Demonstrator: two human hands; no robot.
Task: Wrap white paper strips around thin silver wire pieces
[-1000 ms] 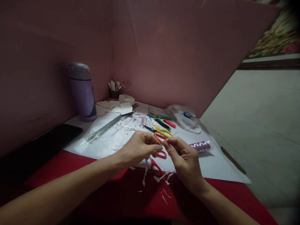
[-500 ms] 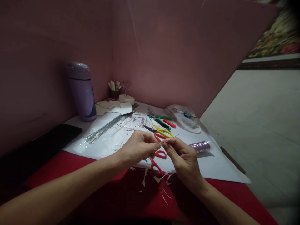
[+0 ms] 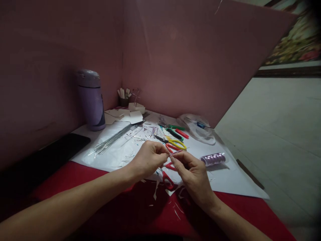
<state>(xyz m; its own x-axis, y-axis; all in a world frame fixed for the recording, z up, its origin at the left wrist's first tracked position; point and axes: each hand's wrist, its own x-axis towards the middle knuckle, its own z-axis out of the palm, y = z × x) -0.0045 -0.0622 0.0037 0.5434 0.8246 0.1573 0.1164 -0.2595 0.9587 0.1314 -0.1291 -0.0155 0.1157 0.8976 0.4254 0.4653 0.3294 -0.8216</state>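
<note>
- Purplish and thin, a strand [image 3: 176, 152] lies in the fingertips of both hands, raised off the desk and, as the camera sees it, just past the handles of the red scissors [image 3: 165, 174].
- Left hand [image 3: 149, 159], to the left of the scissors: thumb and forefinger pinch the near end of the strand; what exactly sits between them is too small to tell.
- Right hand [image 3: 193, 169], to the right of the scissors: thumb and index pinch the strand further along, the tips almost meeting those of the other hand.
- Judging by this grip, the step in hand is fine fingertip work on the strand, perhaps wrapping or twisting; the next move calls for one firm pinch while the other turns or slides.
- Beyond the scissors lie yellow-handled pliers [image 3: 180, 144] and green-handled pliers [image 3: 177, 127].
- Right of the scissors, a purple ribbon roll [image 3: 213, 159] rests on its side.
- Left of the scissors and further back, a bundle of wires [image 3: 111, 139] and a purple flask [image 3: 91, 103].
</note>
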